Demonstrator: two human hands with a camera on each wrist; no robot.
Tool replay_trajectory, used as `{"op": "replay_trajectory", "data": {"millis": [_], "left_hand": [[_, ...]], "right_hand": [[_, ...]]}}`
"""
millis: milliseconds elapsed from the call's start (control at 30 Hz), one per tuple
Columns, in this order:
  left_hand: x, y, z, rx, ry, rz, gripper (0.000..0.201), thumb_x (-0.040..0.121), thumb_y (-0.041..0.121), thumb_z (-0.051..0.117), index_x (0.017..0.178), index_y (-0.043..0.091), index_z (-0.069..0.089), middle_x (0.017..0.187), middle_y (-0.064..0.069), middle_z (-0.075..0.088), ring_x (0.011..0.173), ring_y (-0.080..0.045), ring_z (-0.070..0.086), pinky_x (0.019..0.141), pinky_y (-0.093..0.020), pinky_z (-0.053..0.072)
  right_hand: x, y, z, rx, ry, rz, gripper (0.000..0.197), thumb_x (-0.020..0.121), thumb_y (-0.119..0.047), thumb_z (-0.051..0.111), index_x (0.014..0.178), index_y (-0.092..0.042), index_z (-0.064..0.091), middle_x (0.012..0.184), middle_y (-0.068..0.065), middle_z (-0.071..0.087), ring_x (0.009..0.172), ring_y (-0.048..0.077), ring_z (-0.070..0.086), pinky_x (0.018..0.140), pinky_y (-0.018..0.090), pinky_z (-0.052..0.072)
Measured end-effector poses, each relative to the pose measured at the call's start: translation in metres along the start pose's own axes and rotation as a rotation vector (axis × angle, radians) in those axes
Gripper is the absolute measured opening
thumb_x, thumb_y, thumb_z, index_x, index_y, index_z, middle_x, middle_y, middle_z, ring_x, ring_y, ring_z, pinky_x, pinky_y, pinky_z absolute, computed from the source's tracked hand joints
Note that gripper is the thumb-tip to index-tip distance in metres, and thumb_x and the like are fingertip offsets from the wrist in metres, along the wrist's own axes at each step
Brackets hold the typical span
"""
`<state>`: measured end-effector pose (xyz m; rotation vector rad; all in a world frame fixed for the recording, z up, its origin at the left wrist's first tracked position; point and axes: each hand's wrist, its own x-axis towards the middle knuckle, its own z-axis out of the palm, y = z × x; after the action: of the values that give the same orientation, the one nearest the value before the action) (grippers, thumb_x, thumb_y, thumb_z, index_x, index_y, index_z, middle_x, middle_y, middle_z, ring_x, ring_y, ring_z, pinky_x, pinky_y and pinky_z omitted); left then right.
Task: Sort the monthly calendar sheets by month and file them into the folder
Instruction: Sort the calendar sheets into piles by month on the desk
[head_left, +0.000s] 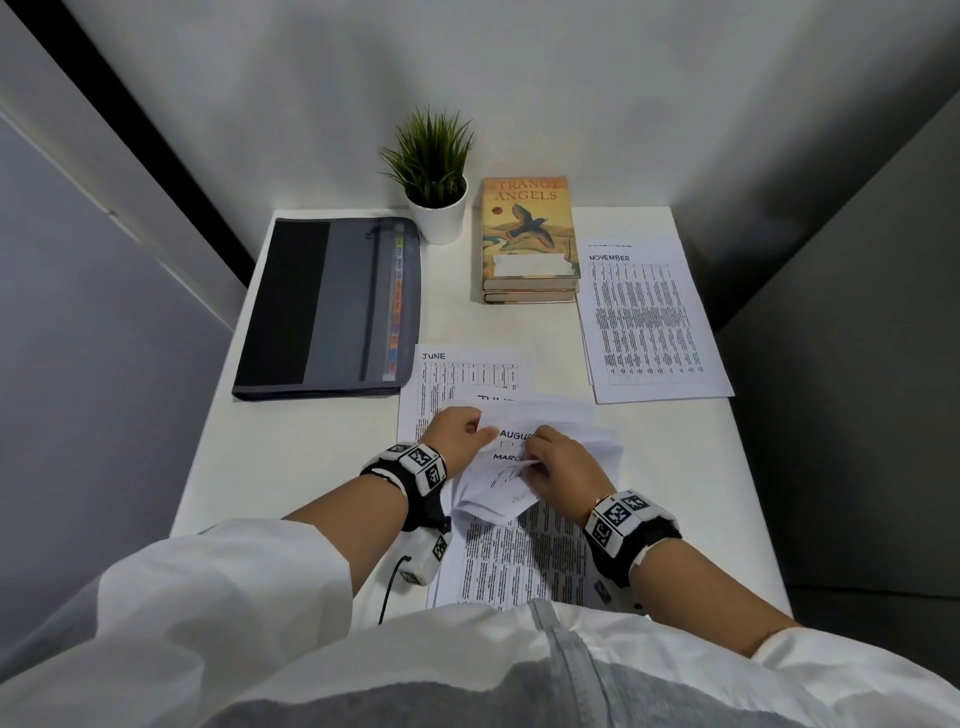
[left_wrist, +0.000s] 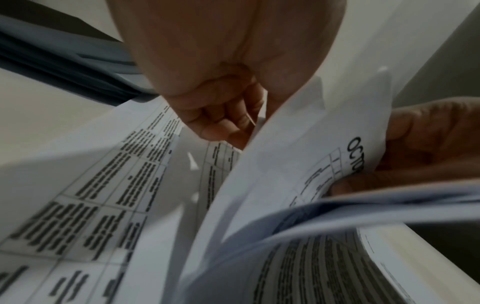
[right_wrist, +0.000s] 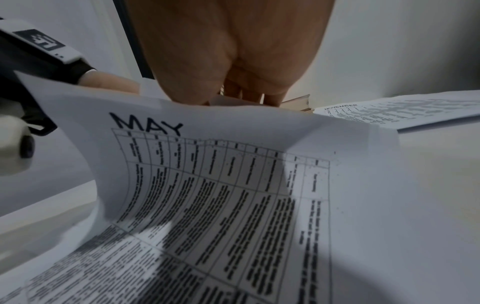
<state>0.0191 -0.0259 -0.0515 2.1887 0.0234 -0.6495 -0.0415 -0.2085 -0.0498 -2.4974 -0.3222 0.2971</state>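
A loose stack of white calendar sheets (head_left: 519, 551) lies at the desk's near edge, its top ends lifted and fanned. My left hand (head_left: 480, 428) pinches the raised left edges, fingers curled (left_wrist: 223, 121). My right hand (head_left: 535, 457) grips the bent-up tops where AUGUST and MARCH headings show. In the left wrist view an October sheet (left_wrist: 324, 164) curves up against my right hand's thumb (left_wrist: 415, 131). A May sheet (right_wrist: 233, 185) bows under my right hand (right_wrist: 244, 96). A June sheet (head_left: 457, 374) lies flat beyond the stack. The dark grey folder (head_left: 332, 306) lies closed at the back left.
A November sheet (head_left: 649, 322) tops a small pile at the right, seen also in the right wrist view as the November sheet (right_wrist: 402, 113). Two stacked books (head_left: 530, 239) and a potted plant (head_left: 436, 176) stand at the back. Walls close in around the narrow white desk (head_left: 691, 467).
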Motion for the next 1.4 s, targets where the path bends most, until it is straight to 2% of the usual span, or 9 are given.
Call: {"op": "replay_trajectory", "data": {"millis": [133,233,367,500,633,833,1067,1267,1400], "left_hand": [[0.002,-0.005,-0.008,0.047,0.037,-0.064,0.049,0.088,0.027,0.068,0.06,0.017,0.029,0.06,0.0,0.029,0.056,-0.018,0.029,0.06,-0.029,0.029],[0.003,-0.013,-0.009,-0.022,-0.001,-0.1,0.036,0.084,0.028,0.074,0.067,0.008,0.05,0.061,-0.004,0.047,0.055,-0.018,0.039,0.058,-0.028,0.036],[0.001,-0.012,-0.005,-0.093,-0.021,-0.083,0.03,0.08,0.026,0.078,0.09,-0.001,0.067,0.09,-0.014,0.071,0.076,-0.023,0.06,0.078,-0.042,0.054],[-0.002,-0.009,-0.008,-0.065,0.011,-0.065,0.042,0.088,0.039,0.067,0.071,0.008,0.044,0.066,-0.007,0.041,0.06,-0.018,0.038,0.055,-0.031,0.033],[-0.003,-0.011,-0.01,-0.06,0.009,-0.04,0.041,0.092,0.026,0.063,0.062,0.012,0.038,0.059,-0.002,0.031,0.053,-0.016,0.029,0.05,-0.027,0.024],[-0.003,-0.013,-0.005,-0.174,0.004,-0.045,0.017,0.083,0.022,0.075,0.08,0.006,0.07,0.074,-0.004,0.068,0.062,-0.013,0.059,0.059,-0.021,0.049],[0.0,-0.01,-0.008,-0.023,0.05,-0.031,0.047,0.092,0.023,0.061,0.06,0.018,0.027,0.058,0.001,0.025,0.052,-0.016,0.024,0.051,-0.029,0.02],[-0.002,-0.014,-0.005,-0.196,0.018,-0.025,0.015,0.084,0.017,0.072,0.09,0.003,0.068,0.09,-0.007,0.072,0.081,-0.021,0.067,0.076,-0.031,0.054],[-0.003,-0.012,-0.005,-0.227,0.011,-0.027,0.017,0.084,0.017,0.072,0.084,0.002,0.065,0.082,-0.001,0.068,0.074,-0.017,0.064,0.071,-0.028,0.051]], "right_hand": [[-0.004,0.005,0.002,0.015,0.058,-0.026,0.008,0.084,-0.008,0.064,0.091,-0.004,0.066,0.126,0.008,0.053,0.1,0.025,0.054,0.082,0.03,0.046],[-0.004,0.006,0.005,0.001,0.064,-0.042,0.007,0.083,-0.008,0.066,0.089,-0.004,0.066,0.136,0.009,0.049,0.111,0.026,0.048,0.09,0.032,0.043],[-0.003,0.005,0.006,-0.026,0.08,-0.065,0.005,0.079,-0.006,0.068,0.084,-0.005,0.067,0.112,0.011,0.062,0.104,0.03,0.051,0.085,0.033,0.044],[-0.004,0.004,0.005,-0.036,0.096,-0.09,0.005,0.076,-0.004,0.069,0.081,-0.006,0.068,0.089,0.008,0.062,0.087,0.029,0.056,0.071,0.036,0.046],[-0.005,0.005,0.005,0.019,0.086,-0.076,0.003,0.079,-0.006,0.067,0.082,-0.007,0.068,0.097,0.007,0.058,0.078,0.026,0.059,0.065,0.035,0.049],[-0.005,0.007,0.011,-0.002,0.098,-0.089,0.005,0.077,-0.005,0.068,0.081,-0.008,0.067,0.114,0.009,0.06,0.095,0.028,0.056,0.081,0.035,0.048],[-0.006,0.008,0.011,-0.003,0.122,-0.084,0.007,0.076,-0.005,0.068,0.079,-0.011,0.066,0.09,0.005,0.058,0.086,0.026,0.055,0.071,0.034,0.047],[-0.004,0.01,0.013,0.003,0.128,-0.092,0.006,0.076,-0.007,0.07,0.079,-0.01,0.067,0.119,0.011,0.057,0.086,0.026,0.06,0.076,0.034,0.049],[-0.005,0.009,0.013,-0.075,0.151,-0.114,0.01,0.073,-0.008,0.073,0.079,-0.014,0.068,0.094,0.004,0.063,0.089,0.029,0.053,0.074,0.038,0.049]]}}
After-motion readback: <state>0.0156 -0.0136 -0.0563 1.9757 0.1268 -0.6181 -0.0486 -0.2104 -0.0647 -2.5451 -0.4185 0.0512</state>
